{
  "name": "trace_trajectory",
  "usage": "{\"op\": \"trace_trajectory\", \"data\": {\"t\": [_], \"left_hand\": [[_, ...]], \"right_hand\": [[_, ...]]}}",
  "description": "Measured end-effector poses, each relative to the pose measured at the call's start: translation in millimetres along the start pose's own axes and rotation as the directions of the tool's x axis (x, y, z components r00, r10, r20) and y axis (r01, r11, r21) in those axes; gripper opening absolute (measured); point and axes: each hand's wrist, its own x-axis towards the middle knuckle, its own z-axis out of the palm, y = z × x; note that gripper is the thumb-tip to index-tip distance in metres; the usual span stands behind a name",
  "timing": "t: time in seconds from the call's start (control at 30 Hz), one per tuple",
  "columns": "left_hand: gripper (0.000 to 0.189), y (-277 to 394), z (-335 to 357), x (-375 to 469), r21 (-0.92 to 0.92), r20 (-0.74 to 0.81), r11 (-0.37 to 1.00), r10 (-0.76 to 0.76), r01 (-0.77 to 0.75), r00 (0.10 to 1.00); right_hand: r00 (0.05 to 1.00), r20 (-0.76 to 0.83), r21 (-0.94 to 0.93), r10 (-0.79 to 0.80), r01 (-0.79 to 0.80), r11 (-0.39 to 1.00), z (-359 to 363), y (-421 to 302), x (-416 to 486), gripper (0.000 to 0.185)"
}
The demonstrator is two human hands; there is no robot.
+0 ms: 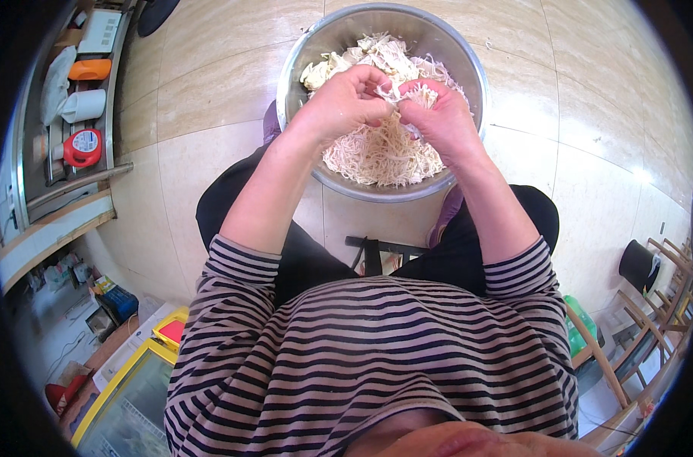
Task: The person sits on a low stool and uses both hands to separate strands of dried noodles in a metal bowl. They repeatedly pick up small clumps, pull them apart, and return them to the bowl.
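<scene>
A large stainless steel basin (380, 191) stands on the floor between my knees. Fine pale food strands (383, 154) are heaped in its near half; whether they are meat or mushroom I cannot tell. Larger pale chunks (389, 57) lie toward the far side. Both hands are over the basin, fingertips almost meeting. My left hand (352, 103) pinches a small white shred (387, 91) between thumb and fingers. Held in my right hand (440, 117) is a bundle of strands (420, 96), its frayed ends showing above the thumb. The fingers partly hide both pieces.
Light tiles (523, 154) surround the basin. At the left, a shelf holds a red bottle (83, 147), a white jug (85, 106) and an orange container (89, 69). A yellow-framed glass-topped case (126, 400) is at lower left. Wooden chairs (598, 354) stand at lower right.
</scene>
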Motion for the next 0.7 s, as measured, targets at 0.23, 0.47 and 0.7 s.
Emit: {"op": "trace_trajectory", "data": {"t": [0.23,0.47,0.7], "left_hand": [[0.013,0,-9,1,0.140,0.072,0.982,-0.136,0.125,0.988],[0.020,-7,-5,1,0.691,-0.040,0.708,0.240,-0.147,0.970],[0.020,-4,16,-4,0.609,-0.023,0.752,0.333,-0.251,0.942]], "right_hand": [[0.999,-0.035,-0.123,-0.011,0.007,0.992,-2,-5,-1,0.031],[0.995,0.035,0.015,0.088,-0.089,0.996,-8,-11,-2,0.033],[0.989,0.136,0.743,0.064,-0.145,0.653,-4,-3,6,0.026]]}}
